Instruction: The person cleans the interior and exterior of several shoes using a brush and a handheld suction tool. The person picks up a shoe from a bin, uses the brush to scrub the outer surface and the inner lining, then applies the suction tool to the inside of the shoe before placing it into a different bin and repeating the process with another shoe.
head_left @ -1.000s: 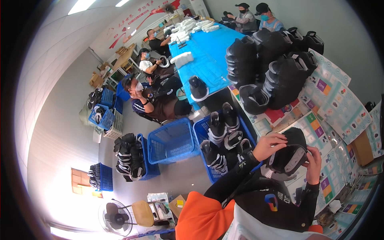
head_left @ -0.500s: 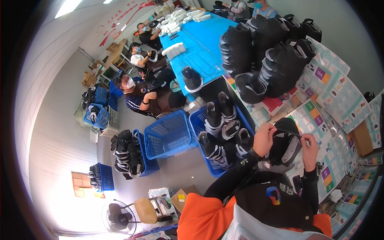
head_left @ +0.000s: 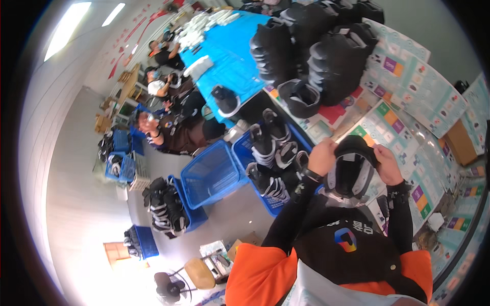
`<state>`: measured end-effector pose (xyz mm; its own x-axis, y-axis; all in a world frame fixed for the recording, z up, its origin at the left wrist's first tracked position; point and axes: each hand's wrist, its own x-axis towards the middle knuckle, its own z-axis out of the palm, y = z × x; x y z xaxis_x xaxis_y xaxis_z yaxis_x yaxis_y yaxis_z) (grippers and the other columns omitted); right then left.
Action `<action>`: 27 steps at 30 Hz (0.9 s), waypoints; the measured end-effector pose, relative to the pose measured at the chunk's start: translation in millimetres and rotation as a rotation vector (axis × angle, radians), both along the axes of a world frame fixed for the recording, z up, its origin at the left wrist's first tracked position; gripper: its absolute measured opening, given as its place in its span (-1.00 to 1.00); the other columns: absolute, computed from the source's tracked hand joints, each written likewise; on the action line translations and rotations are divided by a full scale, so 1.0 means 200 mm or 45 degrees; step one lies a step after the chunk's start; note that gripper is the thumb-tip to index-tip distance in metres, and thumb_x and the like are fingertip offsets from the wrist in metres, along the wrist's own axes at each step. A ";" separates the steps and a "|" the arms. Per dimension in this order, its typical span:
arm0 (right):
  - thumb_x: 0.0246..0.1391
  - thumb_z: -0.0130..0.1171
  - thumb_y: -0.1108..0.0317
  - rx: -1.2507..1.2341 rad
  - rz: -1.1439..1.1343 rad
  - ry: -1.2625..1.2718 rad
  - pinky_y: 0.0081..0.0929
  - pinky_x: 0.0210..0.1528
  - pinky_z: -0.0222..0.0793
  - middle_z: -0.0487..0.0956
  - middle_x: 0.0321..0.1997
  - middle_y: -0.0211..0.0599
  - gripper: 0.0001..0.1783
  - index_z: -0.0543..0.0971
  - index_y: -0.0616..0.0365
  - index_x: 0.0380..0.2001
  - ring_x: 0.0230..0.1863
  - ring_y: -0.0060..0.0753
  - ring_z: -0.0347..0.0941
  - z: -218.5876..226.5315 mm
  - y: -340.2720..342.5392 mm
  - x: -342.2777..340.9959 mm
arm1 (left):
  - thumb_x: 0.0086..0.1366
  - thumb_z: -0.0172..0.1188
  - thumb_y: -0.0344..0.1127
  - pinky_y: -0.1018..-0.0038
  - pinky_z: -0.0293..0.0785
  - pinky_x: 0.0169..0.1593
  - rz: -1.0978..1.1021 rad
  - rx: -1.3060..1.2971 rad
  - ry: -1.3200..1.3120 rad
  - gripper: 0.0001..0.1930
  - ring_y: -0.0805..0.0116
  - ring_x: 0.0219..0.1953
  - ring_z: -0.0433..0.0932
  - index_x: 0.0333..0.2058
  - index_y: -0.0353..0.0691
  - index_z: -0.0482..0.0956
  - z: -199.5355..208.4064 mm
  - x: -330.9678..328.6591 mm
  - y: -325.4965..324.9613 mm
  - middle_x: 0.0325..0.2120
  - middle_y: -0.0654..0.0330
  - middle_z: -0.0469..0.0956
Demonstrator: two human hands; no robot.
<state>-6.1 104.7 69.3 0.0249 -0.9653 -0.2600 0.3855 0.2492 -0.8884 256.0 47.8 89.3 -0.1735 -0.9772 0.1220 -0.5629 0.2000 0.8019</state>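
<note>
A black cap point(head_left: 352, 166) is held up in front of my chest, its hollow inside facing me with pale grey patches in the lining. My left hand point(head_left: 322, 158) grips its edge on the left, fingers closed. On the opposite edge, my right hand point(head_left: 388, 164) is closed too, the thumb near the rim. The fingertips of both hands are partly hidden behind the black fabric. A paler grey edge of the cap points down toward my apron point(head_left: 326, 245).
Nested black caps point(head_left: 334, 66) stand in tall stacks on the paper-covered table point(head_left: 393, 112), a single cap point(head_left: 298, 98) before them. To my left are a filled blue crate point(head_left: 275, 206) and another blue crate point(head_left: 212, 173). Co-workers sit along the blue table point(head_left: 229, 56).
The dark band stretched between my hands no longer shows; my hands now hold the cap's two sides, its opening turned toward me. My view has shifted, and the nearest seated co-worker's hand is raised.
</note>
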 end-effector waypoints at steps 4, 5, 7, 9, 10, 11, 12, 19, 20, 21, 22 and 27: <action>0.43 0.04 0.38 -0.059 -0.026 -0.020 -0.65 -0.08 0.31 0.47 -0.23 -0.55 -0.88 0.52 0.19 -0.17 -0.19 -0.70 0.36 0.02 0.04 -0.03 | 0.44 0.10 -0.28 0.01 0.47 -0.18 -0.083 0.012 -0.003 -0.81 -0.30 -0.20 0.58 -0.18 -0.32 0.53 0.06 -0.07 0.04 -0.33 -0.24 0.61; 0.43 0.03 0.40 -0.068 -0.052 -0.004 -0.65 -0.07 0.31 0.47 -0.22 -0.55 -0.89 0.51 0.19 -0.16 -0.18 -0.70 0.37 0.00 0.05 -0.07 | 0.45 0.10 -0.28 0.01 0.46 -0.18 -0.151 0.020 0.046 -0.80 -0.32 -0.20 0.57 -0.18 -0.33 0.51 0.04 -0.08 0.02 -0.33 -0.25 0.60; 0.37 0.07 0.50 -0.273 -0.048 0.492 -0.65 0.03 0.31 0.47 -0.16 -0.50 -0.88 0.47 0.21 -0.07 -0.08 -0.67 0.39 -0.04 0.04 -0.12 | 0.47 0.07 -0.24 0.00 0.44 -0.16 -0.258 -0.021 0.122 -0.76 -0.35 -0.18 0.55 -0.19 -0.35 0.48 -0.03 -0.10 -0.03 -0.32 -0.29 0.58; 0.26 0.20 0.48 -0.379 -0.003 0.586 -0.45 0.24 0.29 0.44 0.09 -0.41 -0.58 0.42 0.18 0.16 0.16 -0.52 0.35 0.12 0.07 -0.08 | 0.52 0.00 -0.16 0.06 0.44 -0.13 -0.377 0.105 0.103 -0.68 -0.29 -0.18 0.55 -0.23 -0.37 0.47 -0.03 -0.11 -0.09 -0.33 -0.29 0.54; 0.19 0.29 0.41 -0.600 0.090 0.560 -0.30 0.36 0.23 0.40 0.24 -0.33 -0.39 0.37 0.12 0.29 0.34 -0.36 0.29 0.26 0.09 -0.03 | 0.54 -0.01 -0.16 0.11 0.45 -0.09 -0.424 0.145 0.066 -0.66 -0.22 -0.18 0.56 -0.19 -0.39 0.50 -0.07 -0.10 -0.12 -0.31 -0.25 0.57; 0.12 0.36 0.35 -0.710 0.196 0.675 -0.21 0.43 0.18 0.34 0.37 -0.22 -0.28 0.36 0.10 0.34 0.44 -0.19 0.24 0.34 0.10 -0.01 | 0.54 -0.02 -0.14 0.16 0.46 -0.03 -0.526 0.182 0.050 -0.63 -0.15 -0.13 0.58 -0.11 -0.42 0.52 -0.11 -0.08 -0.17 -0.24 -0.24 0.60; 0.08 0.39 0.32 -0.857 0.316 1.247 -0.17 0.42 0.20 0.31 0.41 -0.16 -0.25 0.39 0.04 0.35 0.42 -0.08 0.26 0.49 0.10 0.02 | 0.55 -0.03 -0.11 0.22 0.46 0.02 -0.625 0.082 -0.067 -0.58 -0.06 -0.12 0.59 -0.04 -0.44 0.53 -0.10 -0.08 -0.20 -0.19 -0.19 0.63; 0.11 0.10 0.50 -0.796 -0.220 1.798 -0.30 -0.04 0.58 0.61 0.11 -0.26 -0.54 0.57 -0.03 0.11 0.03 -0.10 0.61 0.13 0.07 0.01 | 0.52 0.08 -0.23 0.34 0.45 -0.03 -0.741 0.275 0.233 -0.68 0.22 -0.15 0.57 0.05 -0.37 0.52 -0.16 -0.25 -0.31 -0.21 0.06 0.62; 0.12 0.08 0.51 -0.710 -0.330 1.756 -0.27 -0.03 0.58 0.62 0.10 -0.22 -0.55 0.57 0.00 0.10 0.02 -0.06 0.61 0.09 0.09 -0.08 | 0.51 0.11 -0.25 0.40 0.45 -0.03 -0.680 0.499 0.255 -0.64 0.27 -0.14 0.56 0.15 -0.32 0.46 -0.11 -0.28 -0.29 -0.18 0.09 0.60; 0.13 0.05 0.51 -0.640 -0.437 1.700 -0.24 -0.03 0.58 0.63 0.08 -0.17 -0.55 0.57 0.03 0.10 0.02 -0.02 0.61 0.05 0.11 -0.17 | 0.50 0.13 -0.24 0.43 0.46 -0.01 -0.595 0.442 0.334 -0.57 0.34 -0.08 0.54 0.24 -0.29 0.39 -0.11 -0.30 -0.27 -0.14 0.08 0.59; 0.22 0.06 0.54 -0.572 -0.583 1.646 -0.19 -0.04 0.57 0.65 0.02 -0.11 -0.59 0.55 0.03 0.12 -0.02 0.08 0.60 0.00 0.11 -0.22 | 0.50 0.15 -0.24 0.43 0.47 0.03 -0.509 0.284 0.238 -0.52 0.37 -0.02 0.53 0.29 -0.30 0.34 -0.13 -0.24 -0.27 -0.06 0.07 0.58; 0.24 0.05 0.39 0.100 -0.926 1.381 0.10 -0.02 0.46 0.60 -0.25 0.34 -0.66 0.43 0.22 0.07 -0.08 0.39 0.54 -0.35 0.32 -0.47 | 0.58 -0.07 0.05 0.24 0.54 0.18 -0.452 0.769 0.551 -0.31 0.14 0.22 0.46 0.44 -0.33 0.05 -0.14 -0.26 0.03 0.26 -0.05 0.34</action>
